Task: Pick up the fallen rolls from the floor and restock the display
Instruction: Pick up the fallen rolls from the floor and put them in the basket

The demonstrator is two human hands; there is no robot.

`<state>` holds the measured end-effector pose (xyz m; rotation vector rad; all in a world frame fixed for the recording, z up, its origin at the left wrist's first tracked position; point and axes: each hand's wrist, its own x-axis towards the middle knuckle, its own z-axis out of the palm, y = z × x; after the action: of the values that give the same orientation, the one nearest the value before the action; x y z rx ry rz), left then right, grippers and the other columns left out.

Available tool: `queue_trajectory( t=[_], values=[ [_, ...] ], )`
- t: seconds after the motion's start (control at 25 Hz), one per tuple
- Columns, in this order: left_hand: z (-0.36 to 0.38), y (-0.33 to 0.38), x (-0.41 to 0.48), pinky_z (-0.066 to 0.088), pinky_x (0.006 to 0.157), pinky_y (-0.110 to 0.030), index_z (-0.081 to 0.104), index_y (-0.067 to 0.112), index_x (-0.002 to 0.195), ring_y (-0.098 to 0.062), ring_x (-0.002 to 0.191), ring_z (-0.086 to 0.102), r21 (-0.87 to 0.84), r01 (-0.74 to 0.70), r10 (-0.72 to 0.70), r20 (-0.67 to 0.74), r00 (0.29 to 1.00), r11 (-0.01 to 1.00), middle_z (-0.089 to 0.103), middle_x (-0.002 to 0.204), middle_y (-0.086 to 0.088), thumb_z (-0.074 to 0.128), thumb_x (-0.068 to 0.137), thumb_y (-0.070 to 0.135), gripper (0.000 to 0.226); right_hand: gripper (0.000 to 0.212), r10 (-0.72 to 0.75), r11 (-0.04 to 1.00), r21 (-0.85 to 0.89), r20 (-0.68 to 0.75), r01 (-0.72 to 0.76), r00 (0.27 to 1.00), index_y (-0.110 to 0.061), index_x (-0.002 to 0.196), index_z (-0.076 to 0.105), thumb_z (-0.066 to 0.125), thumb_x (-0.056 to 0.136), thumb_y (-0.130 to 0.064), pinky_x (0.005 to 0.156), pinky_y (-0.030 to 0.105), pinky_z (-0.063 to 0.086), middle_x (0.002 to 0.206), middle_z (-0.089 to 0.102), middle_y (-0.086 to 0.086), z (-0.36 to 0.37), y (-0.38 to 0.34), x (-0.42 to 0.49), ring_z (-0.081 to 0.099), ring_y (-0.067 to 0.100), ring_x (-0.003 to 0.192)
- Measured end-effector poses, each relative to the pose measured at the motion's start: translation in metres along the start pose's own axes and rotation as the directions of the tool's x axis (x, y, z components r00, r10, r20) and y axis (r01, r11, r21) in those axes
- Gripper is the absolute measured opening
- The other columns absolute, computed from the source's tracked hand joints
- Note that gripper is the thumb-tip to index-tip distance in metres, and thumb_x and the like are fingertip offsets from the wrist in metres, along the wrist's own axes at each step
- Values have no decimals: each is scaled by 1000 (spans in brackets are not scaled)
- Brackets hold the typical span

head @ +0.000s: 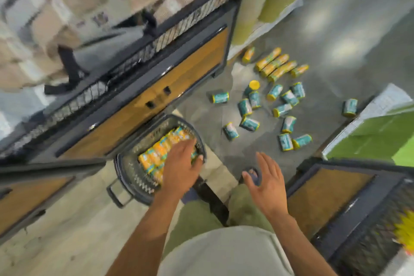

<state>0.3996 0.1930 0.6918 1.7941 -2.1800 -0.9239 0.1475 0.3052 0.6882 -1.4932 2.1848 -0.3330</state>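
Several rolls [154,157] were seen packed in the basket [125,163], with the left hand [181,163] laid on them, fingers relaxed. The right hand [266,184] was held spread and empty beside the basket. Many fallen rolls [248,123] were left scattered beyond the basket, so restocking was judged not begun.

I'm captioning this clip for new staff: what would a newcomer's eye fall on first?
The teal and orange wrapped rolls scattered on the grey floor, right of centre. Then the dark mesh basket of orange rolls at lower centre, the left hand spread over them, the right hand open beside.
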Motion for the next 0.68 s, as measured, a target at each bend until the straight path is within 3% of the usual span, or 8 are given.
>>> queue_trajectory(
  t=[0.12,0.24,0.4,0.68],
  values=[
    [10,60,16,40,111,-38,58,11,140,-29,128,53,11,-63,62,27,998,998,61,137,-11,52,89,46,63,79,128,988,99,-79,-120,989,-15,151,48,46,91,-67,118,49,36,155,48,8,-40,33,11,40,29,145],
    [29,139,25,33,109,-30,58,13,139,-24,127,52,27,-106,106,0,994,994,61,137,-8,52,89,46,60,81,138,980,164,-130,-116,982,-17,152,46,46,90,-69,120,47,34,157,46,6,-92,88,43,37,27,147],
    [66,225,57,40,109,-36,58,14,141,-27,127,54,32,-81,81,10,997,996,61,137,-7,50,87,50,65,81,174,976,161,-157,-149,972,-18,154,43,45,91,-69,122,43,30,159,43,4,-146,162,75,34,25,149],
    [107,358,189,41,109,-40,55,12,143,-25,132,48,63,-222,217,72,973,973,58,141,-6,57,95,47,59,76,246,952,225,-162,-208,956,-21,153,43,51,92,-65,117,44,37,156,46,2,-197,258,115,40,23,145]
  ],
)
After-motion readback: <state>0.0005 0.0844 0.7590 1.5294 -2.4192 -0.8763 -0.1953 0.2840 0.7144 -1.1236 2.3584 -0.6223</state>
